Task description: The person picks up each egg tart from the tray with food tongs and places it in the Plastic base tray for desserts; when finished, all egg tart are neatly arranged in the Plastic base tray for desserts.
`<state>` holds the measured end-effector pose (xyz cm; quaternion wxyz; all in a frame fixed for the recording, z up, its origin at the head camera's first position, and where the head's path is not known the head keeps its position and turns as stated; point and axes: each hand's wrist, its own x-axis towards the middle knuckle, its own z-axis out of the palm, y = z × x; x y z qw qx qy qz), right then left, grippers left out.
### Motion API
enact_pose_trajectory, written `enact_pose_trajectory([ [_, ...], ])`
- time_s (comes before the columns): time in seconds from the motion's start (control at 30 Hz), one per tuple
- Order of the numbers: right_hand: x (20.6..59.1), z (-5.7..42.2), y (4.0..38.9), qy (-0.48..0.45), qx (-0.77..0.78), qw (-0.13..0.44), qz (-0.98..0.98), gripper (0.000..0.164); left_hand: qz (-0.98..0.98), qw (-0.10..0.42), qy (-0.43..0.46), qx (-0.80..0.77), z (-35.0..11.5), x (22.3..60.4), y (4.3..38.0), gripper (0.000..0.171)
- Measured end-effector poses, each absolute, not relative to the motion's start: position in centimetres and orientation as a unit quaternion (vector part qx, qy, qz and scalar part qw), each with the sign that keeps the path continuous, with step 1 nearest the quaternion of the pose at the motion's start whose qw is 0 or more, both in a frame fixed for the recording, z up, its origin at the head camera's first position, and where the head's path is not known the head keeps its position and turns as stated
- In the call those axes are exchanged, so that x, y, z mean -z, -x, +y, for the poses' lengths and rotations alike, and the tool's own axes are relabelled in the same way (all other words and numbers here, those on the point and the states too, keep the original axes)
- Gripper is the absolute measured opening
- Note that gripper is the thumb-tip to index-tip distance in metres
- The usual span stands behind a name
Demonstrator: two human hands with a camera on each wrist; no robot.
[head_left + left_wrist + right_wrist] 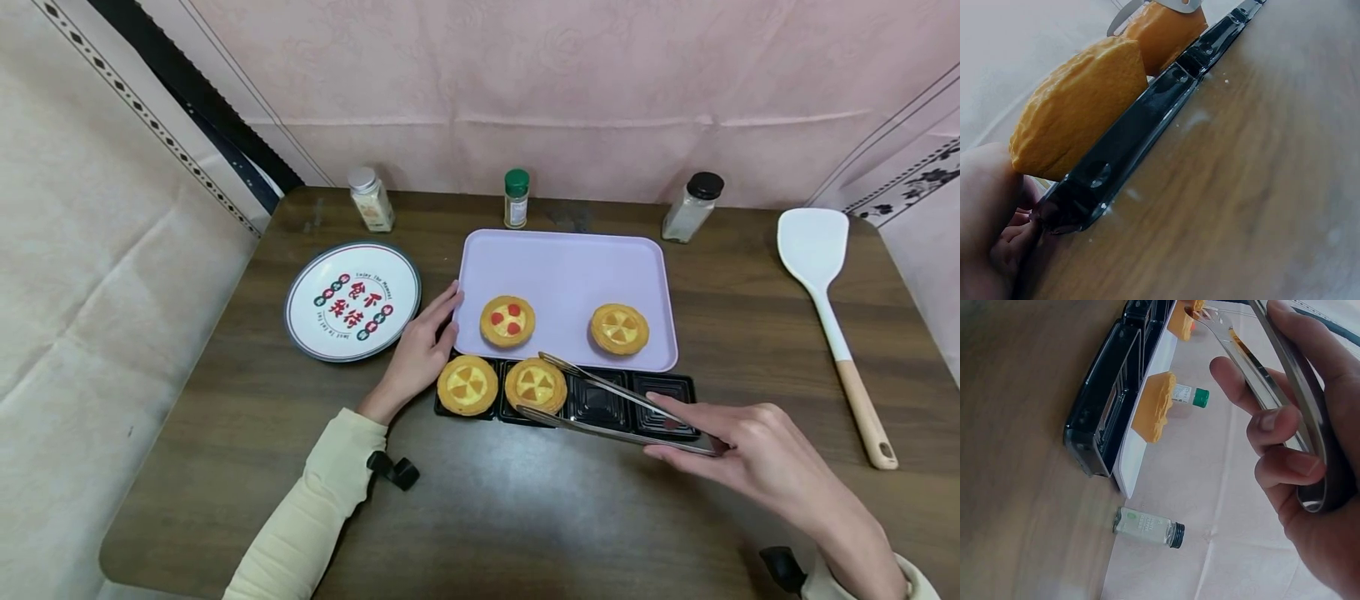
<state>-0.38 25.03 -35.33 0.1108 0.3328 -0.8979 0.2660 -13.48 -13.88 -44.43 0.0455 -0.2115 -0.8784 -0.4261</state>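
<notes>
My right hand grips metal tongs, whose tips lie on either side of a round yellow tart. That tart sits in a black compartment tray, beside another tart at the left end. With fingers extended, my left hand touches the left edge of the lilac tray and lies close to the black one. On the lilac tray are a tart with red spots and a plain one. In the left wrist view the fingertips are hidden behind the black tray.
A round printed plate lies left of the trays. Along the back stand a white-capped jar, a green-capped jar and a black-capped jar. A white spatula with a wooden handle lies at the right.
</notes>
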Motion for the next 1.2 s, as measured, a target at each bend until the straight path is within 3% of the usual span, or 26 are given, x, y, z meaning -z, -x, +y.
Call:
enact_pose_trajectory([
  [0.73,35.4,24.8,0.6,-0.323,-0.259,0.126,-0.902,0.057,-0.877,0.048,0.213,0.427,-13.9,44.4,13.5,0.045],
  [0.93,33.4,23.5,1.6,-0.310,-0.280,0.173,-0.892,0.060,-0.878,0.050,0.213,0.427,-13.8,44.4,13.5,0.045],
  [1.2,33.2,21.2,5.6,-0.314,-0.220,0.222,-0.896,0.056,-0.879,0.050,0.213,0.424,-13.9,44.6,13.5,0.045],
])
